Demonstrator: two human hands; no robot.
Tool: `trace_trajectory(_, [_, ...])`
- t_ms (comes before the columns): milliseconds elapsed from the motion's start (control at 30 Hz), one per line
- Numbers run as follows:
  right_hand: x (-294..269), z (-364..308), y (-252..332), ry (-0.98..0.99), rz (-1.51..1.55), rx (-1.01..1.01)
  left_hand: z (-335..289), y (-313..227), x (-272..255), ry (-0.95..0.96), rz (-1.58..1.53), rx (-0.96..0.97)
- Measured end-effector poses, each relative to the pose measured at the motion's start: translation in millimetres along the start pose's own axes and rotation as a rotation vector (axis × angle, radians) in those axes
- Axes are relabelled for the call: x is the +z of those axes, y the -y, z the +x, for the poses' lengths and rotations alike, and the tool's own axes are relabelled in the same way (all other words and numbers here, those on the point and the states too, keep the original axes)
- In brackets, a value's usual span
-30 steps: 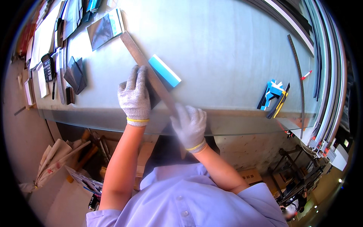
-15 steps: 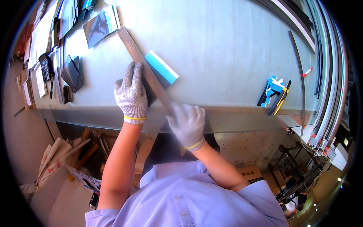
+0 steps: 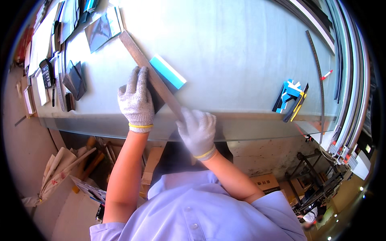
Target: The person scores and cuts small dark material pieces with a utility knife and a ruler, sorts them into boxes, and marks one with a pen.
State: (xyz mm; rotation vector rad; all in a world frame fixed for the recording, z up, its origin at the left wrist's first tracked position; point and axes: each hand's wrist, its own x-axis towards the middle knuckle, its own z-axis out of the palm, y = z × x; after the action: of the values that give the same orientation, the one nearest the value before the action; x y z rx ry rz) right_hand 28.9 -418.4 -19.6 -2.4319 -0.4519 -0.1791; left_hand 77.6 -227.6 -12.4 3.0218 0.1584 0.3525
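Note:
A long brown straightedge (image 3: 140, 58) lies aslant over a dark flat piece (image 3: 157, 100), which has a blue-and-white strip (image 3: 169, 71) along its far right side. My left hand (image 3: 136, 98), in a grey knit glove, rests at the straightedge's left side, fingers stretched out and lying flat. At the straightedge's near end, by the table's front edge, is my right hand (image 3: 197, 130), also gloved and slightly blurred. Its fingers are curled, and what they hold is hidden. A glossy dark sheet (image 3: 99, 34) lies by the straightedge's far end.
On the glass-topped table (image 3: 241, 60), cutter knives (image 3: 297, 107) lie beside blue-and-white scraps (image 3: 290, 92) at right. A thin dark strip (image 3: 315, 60) and a red-and-white marker (image 3: 327, 74) lie farther right. A calculator (image 3: 47, 73) and folded dark pieces (image 3: 75, 80) are at left.
The straightedge, the dark piece under it and my left hand have shifted slightly left. The glossy sheet at the far end has also shifted a little left. My right hand stays at the near end.

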Motion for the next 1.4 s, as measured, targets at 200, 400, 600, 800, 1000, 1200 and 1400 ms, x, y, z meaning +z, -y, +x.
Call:
trace_trajectory(200, [0.1, 0.4, 0.2, 0.0, -0.005, 0.004, 0.5, 0.4, 0.2, 0.009, 0.009, -0.002])
trace_trajectory(400, [0.2, -3.8, 1.4, 0.055, 0.002, 0.046, 0.3, 0.3, -0.1, 0.014, 0.021, -0.005])
trace_trajectory(600, [-0.3, -0.3, 1.3, 0.017, 0.017, 0.021, 0.6, 0.7, -1.0, 0.011, 0.011, -0.004])
trace_trajectory(800, [-0.7, 0.9, 1.5, 0.016, 0.017, 0.01, -0.2, 1.2, -0.7, 0.014, 0.011, -0.005])
trace_trajectory(1000, [0.4, -0.9, 2.6, 0.033, 0.022, 0.038, 0.2, 3.4, 1.7, -0.025, 0.026, 0.033])
trace_trajectory(1200, [0.2, 0.1, 1.8, 0.035, -0.004, 0.001, -0.7, 2.9, 0.3, 0.006, 0.003, 0.01])
trace_trajectory(1400, [-0.6, 0.9, 2.2, 0.043, -0.011, 0.001, -0.6, 2.1, -0.1, 0.015, 0.005, 0.005])
